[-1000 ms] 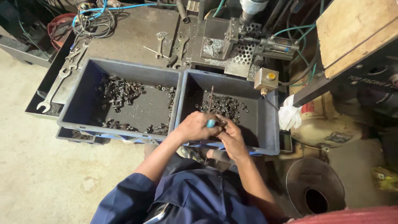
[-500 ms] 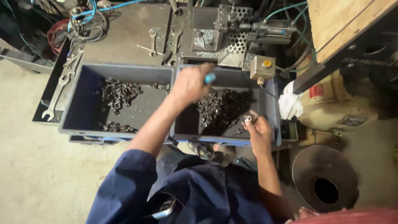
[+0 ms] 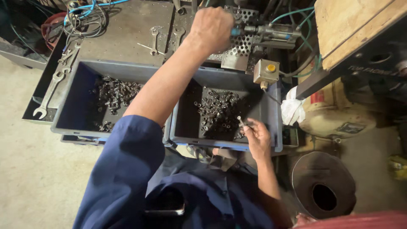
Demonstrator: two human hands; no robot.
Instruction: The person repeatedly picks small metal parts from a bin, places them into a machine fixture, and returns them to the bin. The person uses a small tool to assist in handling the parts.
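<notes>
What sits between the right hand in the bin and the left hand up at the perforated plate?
In the head view, between the right hand and left hand lies the pile of small dark metal parts and the grey bin's far wall.

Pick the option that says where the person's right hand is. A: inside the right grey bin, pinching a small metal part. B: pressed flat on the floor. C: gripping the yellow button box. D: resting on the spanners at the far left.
A: the right hand is low in the right grey bin, its fingertips closed on a small metal part beside the heap of dark parts, while the left hand reaches up to the perforated fixture.
</notes>
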